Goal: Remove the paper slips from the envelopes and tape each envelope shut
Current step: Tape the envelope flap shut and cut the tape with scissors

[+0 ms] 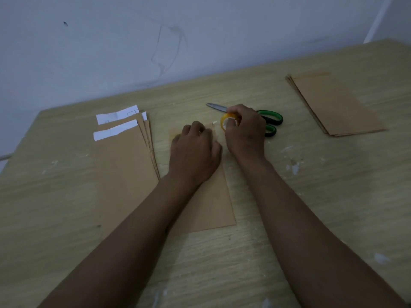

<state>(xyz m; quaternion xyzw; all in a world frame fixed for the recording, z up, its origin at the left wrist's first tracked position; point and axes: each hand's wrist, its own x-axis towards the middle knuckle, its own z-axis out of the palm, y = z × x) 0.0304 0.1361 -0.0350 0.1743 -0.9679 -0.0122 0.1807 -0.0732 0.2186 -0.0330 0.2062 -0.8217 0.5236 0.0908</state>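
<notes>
A brown envelope lies flat near the middle of the table, its long side running away from the person, and everything else can be placed from it. The left hand rests on the envelope's far end, fingers curled down and pressing the paper there; whether they pinch anything cannot be made out. Just to the right of that far end, the right hand grips a small yellow roll of tape, fingers and thumb wrapped round it, held close to the envelope's top corner. Right behind that hand, beyond the envelope, lie scissors with green and black handles, blades pointing left. To the envelope's left, just beside it, sits a fanned stack of brown envelopes with white paper slips sticking out of their far ends. Well off to the envelope's right and farther back lies a second stack of brown envelopes showing no slips. The table is pale wood grain, flecked with white smears and chips, and dimly lit. Bare tabletop stretches in front of the envelope toward the person and to its right. Beyond the envelope the table's far edge meets a plain grey-white wall bearing faint scribbled marks and a small dark spot.
</notes>
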